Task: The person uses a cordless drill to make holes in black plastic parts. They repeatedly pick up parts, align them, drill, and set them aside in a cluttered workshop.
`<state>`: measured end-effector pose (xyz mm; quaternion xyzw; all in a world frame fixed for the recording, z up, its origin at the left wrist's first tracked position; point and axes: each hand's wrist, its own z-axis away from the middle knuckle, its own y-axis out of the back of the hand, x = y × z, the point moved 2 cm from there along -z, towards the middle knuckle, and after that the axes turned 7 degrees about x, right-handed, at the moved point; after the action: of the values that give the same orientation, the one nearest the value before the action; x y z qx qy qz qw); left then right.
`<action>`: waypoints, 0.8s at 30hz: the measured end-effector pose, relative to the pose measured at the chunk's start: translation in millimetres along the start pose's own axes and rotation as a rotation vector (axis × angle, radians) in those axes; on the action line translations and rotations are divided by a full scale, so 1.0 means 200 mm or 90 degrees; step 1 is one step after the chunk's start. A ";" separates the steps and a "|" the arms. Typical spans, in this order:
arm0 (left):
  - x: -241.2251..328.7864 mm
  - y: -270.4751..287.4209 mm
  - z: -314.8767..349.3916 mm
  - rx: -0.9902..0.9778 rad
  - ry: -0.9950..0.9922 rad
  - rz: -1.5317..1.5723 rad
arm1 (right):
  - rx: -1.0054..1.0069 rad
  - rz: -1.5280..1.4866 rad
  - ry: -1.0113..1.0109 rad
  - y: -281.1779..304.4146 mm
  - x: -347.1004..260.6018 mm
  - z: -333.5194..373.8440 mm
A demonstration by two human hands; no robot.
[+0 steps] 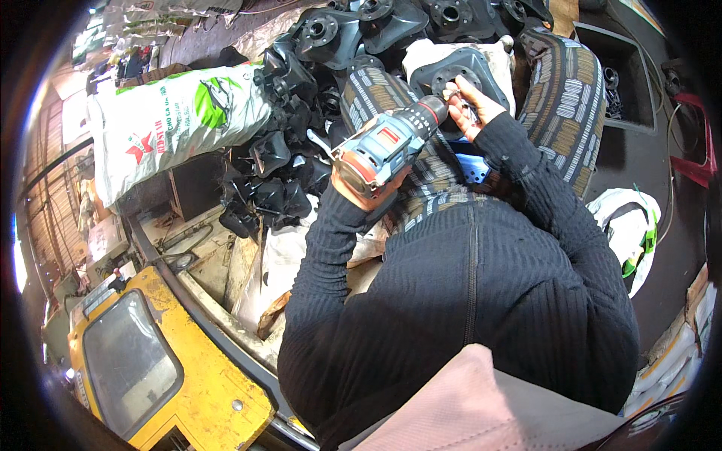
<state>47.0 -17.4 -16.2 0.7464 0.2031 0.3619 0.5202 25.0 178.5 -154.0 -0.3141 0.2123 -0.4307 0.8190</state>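
My left hand [367, 197] is wrapped round the handle of a blue cordless drill [385, 147], whose chuck points up and to the right. Just beyond the chuck, my right hand [475, 110] has its fingers pinched together over a small piece that I cannot make out. Beneath those fingers, a black moulded part [436, 76] with a round flange rests between my knees, on a white sack [414, 55]. Part of the flange is hidden by the right hand. Lower down, a blue perforated plastic piece [474, 168] shows between my legs.
Many similar black parts [320, 34] are heaped ahead and to the left. A full white and green sack [184, 124] lies at left, above a yellow machine panel [203, 376]. On the right are a dark bin [628, 83] with small pieces and a white-green bag [620, 218].
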 end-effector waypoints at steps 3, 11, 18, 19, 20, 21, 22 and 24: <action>0.01 0.00 0.00 -0.013 -0.081 -0.063 | 0.029 -0.002 0.006 -0.01 0.02 0.01; 0.04 -0.02 0.01 -0.086 0.157 0.172 | -0.013 -0.017 0.048 0.08 0.07 -0.04; -0.16 0.00 -0.12 -0.066 0.029 0.044 | 0.251 0.099 0.207 0.44 -0.05 -0.15; -0.21 -0.02 -0.15 -0.097 0.002 -0.009 | 0.231 0.129 0.232 0.45 -0.06 -0.18; -0.25 -0.04 -0.15 -0.160 0.118 0.077 | 0.265 0.156 0.249 0.46 -0.08 -0.21; -0.27 -0.06 -0.16 -0.185 0.148 0.101 | 0.284 0.172 0.281 0.47 -0.09 -0.23; -0.29 -0.08 -0.18 -0.170 0.054 0.026 | 0.308 0.189 0.288 0.46 -0.09 -0.26; -0.33 -0.12 -0.21 -0.169 0.103 0.063 | 0.301 0.218 0.335 0.43 -0.07 -0.31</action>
<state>-25.4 -26.6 -52.3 0.6489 0.1581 0.4693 0.5777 27.8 207.0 -257.5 0.0445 0.3590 -0.3904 0.8466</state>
